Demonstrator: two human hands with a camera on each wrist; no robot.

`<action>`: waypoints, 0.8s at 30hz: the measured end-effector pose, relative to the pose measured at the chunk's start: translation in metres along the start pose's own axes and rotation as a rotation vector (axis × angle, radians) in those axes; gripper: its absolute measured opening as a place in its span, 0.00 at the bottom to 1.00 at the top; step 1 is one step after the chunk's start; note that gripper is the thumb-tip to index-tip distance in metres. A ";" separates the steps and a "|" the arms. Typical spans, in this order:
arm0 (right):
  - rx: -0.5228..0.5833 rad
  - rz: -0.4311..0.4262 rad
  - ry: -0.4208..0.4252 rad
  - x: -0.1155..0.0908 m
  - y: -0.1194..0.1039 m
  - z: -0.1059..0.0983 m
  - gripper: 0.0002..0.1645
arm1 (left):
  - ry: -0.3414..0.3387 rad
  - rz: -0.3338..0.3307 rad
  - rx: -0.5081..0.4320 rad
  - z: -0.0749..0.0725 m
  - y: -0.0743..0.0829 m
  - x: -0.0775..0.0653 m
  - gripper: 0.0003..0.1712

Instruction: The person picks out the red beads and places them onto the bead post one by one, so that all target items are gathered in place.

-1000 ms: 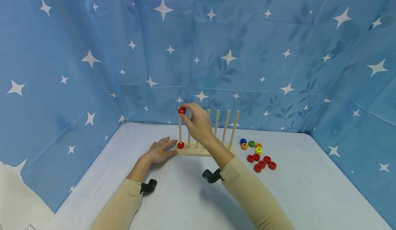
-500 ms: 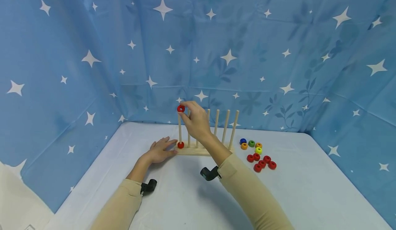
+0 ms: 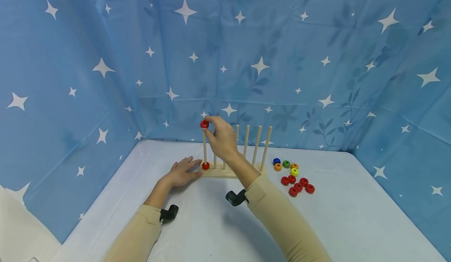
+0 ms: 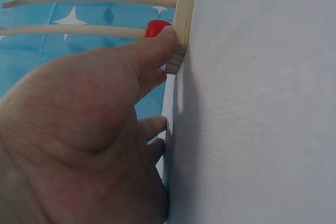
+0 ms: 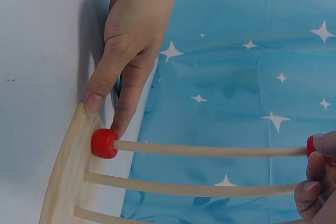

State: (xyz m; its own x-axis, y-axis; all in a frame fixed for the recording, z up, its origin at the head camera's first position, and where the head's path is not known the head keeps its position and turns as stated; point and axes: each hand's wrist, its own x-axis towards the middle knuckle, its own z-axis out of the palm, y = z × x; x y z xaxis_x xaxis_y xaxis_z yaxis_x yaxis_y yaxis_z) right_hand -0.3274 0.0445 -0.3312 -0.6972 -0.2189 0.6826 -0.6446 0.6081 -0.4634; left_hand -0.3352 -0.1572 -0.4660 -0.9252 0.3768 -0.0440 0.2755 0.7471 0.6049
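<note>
A wooden peg rack [image 3: 225,173] with several upright pegs stands on the table. At the foot of its leftmost peg [image 3: 204,146] sits a red bead [image 3: 206,166]. Between thumb and index finger my right hand [image 3: 222,138] pinches another red bead [image 3: 204,124] at the top of that same peg; the right wrist view shows this bead [image 5: 311,146] at the peg's end. Whether the peg has entered its hole I cannot tell. My left hand [image 3: 182,172] lies with extended fingers at the rack's left end, thumb and fingertips touching the base [image 4: 181,30].
Right of the rack lie loose beads: several red ones [image 3: 298,187], a blue bead [image 3: 276,161], a green bead [image 3: 286,164], a yellow bead [image 3: 294,172] and two orange ones [image 3: 278,167]. A blue star-patterned curtain [image 3: 260,89] hangs behind the white table [image 3: 197,223].
My right hand has shifted slightly left with the pinched red bead, from beside the leftmost peg's top to right at it. The left hand has stayed in place.
</note>
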 end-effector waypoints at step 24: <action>0.009 0.044 -0.013 0.005 -0.004 0.003 0.18 | 0.004 -0.005 0.006 -0.001 0.000 0.001 0.37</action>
State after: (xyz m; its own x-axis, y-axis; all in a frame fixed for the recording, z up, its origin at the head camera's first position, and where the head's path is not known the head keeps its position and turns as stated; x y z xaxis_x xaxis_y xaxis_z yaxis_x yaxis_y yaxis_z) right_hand -0.3295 0.0392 -0.3278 -0.7292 -0.2021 0.6538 -0.6156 0.6109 -0.4978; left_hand -0.3360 -0.1575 -0.4652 -0.9277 0.3707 -0.0441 0.2722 0.7526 0.5996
